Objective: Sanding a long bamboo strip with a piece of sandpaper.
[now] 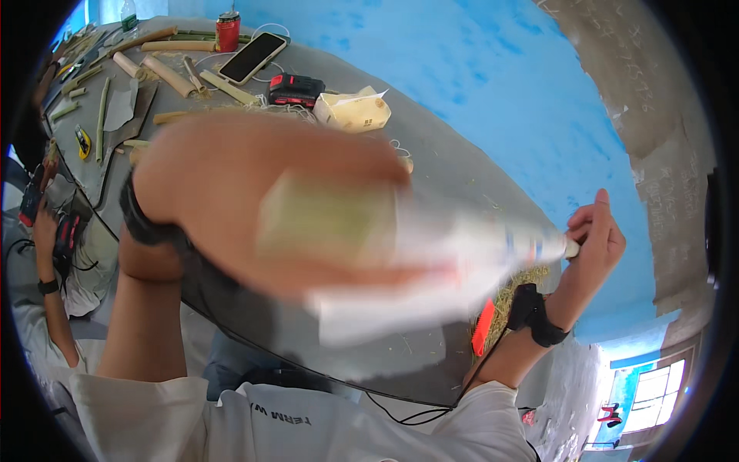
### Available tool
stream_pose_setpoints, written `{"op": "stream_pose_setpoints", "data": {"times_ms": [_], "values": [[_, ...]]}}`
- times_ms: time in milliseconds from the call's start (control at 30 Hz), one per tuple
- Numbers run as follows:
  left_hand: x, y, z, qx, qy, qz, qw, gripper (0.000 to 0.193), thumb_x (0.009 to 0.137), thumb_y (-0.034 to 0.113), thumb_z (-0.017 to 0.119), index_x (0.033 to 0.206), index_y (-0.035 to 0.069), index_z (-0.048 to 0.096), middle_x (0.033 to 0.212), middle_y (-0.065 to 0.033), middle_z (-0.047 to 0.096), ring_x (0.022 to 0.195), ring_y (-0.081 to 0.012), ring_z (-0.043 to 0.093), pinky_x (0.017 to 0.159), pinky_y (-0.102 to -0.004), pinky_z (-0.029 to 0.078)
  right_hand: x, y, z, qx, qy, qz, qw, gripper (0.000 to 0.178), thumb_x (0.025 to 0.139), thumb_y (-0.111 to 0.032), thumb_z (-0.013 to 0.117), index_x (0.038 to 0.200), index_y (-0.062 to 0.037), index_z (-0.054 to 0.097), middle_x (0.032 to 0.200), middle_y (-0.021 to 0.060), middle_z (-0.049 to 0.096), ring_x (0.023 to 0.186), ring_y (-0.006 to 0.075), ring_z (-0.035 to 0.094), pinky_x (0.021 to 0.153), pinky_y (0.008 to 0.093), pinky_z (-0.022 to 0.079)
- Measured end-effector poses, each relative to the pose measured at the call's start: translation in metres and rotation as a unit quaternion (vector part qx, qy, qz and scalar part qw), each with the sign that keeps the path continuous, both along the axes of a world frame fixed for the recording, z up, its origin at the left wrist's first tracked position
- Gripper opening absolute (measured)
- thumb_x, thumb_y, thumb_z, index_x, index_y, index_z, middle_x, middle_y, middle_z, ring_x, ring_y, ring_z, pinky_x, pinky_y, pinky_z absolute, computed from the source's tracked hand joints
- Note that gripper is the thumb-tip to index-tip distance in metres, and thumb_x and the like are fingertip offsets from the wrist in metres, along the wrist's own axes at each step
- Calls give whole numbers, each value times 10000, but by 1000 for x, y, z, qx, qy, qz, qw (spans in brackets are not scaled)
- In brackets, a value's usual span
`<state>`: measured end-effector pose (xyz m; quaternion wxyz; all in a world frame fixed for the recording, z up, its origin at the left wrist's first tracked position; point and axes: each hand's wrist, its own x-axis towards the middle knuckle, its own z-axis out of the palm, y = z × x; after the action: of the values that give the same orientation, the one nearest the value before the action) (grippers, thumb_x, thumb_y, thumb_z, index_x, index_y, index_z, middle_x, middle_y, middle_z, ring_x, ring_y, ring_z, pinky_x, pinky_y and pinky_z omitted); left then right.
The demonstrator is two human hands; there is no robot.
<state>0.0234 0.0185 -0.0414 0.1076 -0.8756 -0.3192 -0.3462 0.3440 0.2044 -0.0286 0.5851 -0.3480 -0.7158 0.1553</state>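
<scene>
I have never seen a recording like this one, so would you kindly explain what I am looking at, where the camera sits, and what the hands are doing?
There is no machine here. A person wears a wide fisheye camera on the head, looking down at their own bare hands, so straight edges bend near the rim.

The left hand is very close to the lens and blurred; it grips a pale tube-like thing, too blurred to identify. The right hand pinches its far tip. Both wrists carry black bands.

Beyond lies a grey table with bamboo sticks, a phone, a red can, a black and red battery pack and an opened carton. Another person's arm shows at the left edge.
</scene>
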Motion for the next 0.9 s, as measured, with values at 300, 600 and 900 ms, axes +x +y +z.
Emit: {"op": "stream_pose_setpoints", "data": {"times_ms": [300,600,900], "values": [[7,12,-8,125,-15,-46,991,172,894,83,731,1049,15,758,866,-92,719,646,-225,650,524,-327,488,5,8,-1,-12,7,-10,1000,537,1022,-303,626,574,-8,587,515,8,510,464,58,385,486,256,287],[9,2,11,-292,-176,58,938,230,988,170,681,1107,-16,744,730,-106,672,582,-188,607,524,-302,464,13,6,6,-54,12,-57,997,541,1026,-300,616,573,-5,592,517,10,509,464,60,380,472,252,264],[7,23,1,-275,-95,-55,955,271,999,209,663,1086,-45,698,648,-126,627,539,-253,566,505,-363,411,-2,7,-5,8,-33,25,999,534,1032,-301,605,600,13,616,523,-1,500,508,57,404,508,269,309]]}}
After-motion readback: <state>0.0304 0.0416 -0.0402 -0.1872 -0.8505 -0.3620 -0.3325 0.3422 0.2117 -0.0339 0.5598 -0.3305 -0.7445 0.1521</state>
